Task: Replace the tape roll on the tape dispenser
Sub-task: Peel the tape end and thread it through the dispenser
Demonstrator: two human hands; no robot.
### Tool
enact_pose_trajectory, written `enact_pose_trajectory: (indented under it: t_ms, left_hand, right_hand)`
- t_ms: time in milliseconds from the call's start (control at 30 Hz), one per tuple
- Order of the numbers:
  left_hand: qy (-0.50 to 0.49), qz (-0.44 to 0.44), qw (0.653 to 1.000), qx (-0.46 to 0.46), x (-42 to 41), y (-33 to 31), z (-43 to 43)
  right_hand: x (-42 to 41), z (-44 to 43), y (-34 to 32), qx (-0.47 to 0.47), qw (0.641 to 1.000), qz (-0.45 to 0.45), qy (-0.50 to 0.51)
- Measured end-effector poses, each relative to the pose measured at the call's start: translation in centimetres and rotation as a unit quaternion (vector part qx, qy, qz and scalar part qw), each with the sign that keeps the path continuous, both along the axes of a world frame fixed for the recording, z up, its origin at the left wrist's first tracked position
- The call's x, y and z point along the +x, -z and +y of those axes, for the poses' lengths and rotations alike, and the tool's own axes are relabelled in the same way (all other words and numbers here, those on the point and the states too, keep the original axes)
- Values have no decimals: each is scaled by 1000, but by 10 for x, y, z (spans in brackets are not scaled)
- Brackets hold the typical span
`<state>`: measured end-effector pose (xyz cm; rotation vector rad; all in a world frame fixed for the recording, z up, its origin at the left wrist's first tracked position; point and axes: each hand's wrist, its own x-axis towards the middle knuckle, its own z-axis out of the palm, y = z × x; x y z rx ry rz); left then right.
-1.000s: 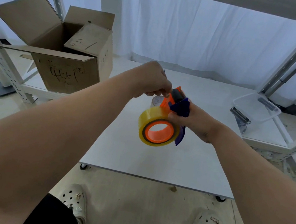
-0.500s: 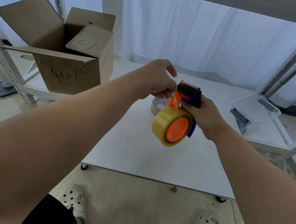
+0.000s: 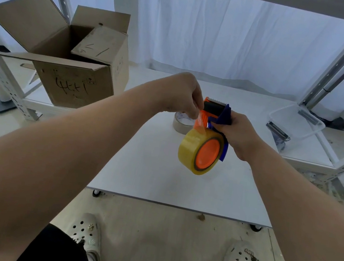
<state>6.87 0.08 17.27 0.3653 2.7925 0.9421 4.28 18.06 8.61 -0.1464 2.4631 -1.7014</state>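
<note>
Soft daylight is glowing through a white curtain (image 3: 237, 39) hanging across the back; grey metal shelving uprights (image 3: 343, 65) are standing at either side; a white table (image 3: 159, 173) on castors is sitting over a pale, scuffed floor (image 3: 161, 237).

The roll (image 3: 195, 149) at frame centre is glossy yellowish clear film around a smooth orange plastic hub. The dispenser (image 3: 216, 112) is matt orange and blue plastic with a black roller and a toothed metal edge. The bench (image 3: 159, 173) top is smooth, matt white. At upper left, the box (image 3: 72, 83) is rough brown cardboard with ink marks. At right, the tub (image 3: 296, 123) is clear plastic. The rack (image 3: 339, 64) posts are pale painted metal. The curtain (image 3: 237, 39) behind is thin white cloth.
</note>
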Motion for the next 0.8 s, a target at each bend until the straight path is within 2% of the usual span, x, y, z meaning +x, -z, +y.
enact_pose_trajectory:
  t_ms: [100, 367, 467, 567, 733, 800]
  left_hand:
    - [3, 44, 999, -10, -3, 3, 1]
    - [87, 90, 991, -50, -6, 8, -4]
    - [107, 106, 988, -22, -7, 8, -8]
    - [110, 98, 989, 8, -5, 3, -9]
    - [96, 133, 986, -24, -6, -2, -3]
    - [87, 129, 987, -25, -7, -1, -3]
  right_hand:
    - [0, -1, -1, -1, 1000, -2, -4]
    - [0, 0, 0, 2, 998, -27, -52]
    - [0, 1, 1, -26, 997, -50, -57]
    - [0, -4, 0, -79, 994, -74, -35]
    - [2, -12, -1, -46, 995, -75, 48]
    - [2, -13, 0, -70, 994, -64, 55]
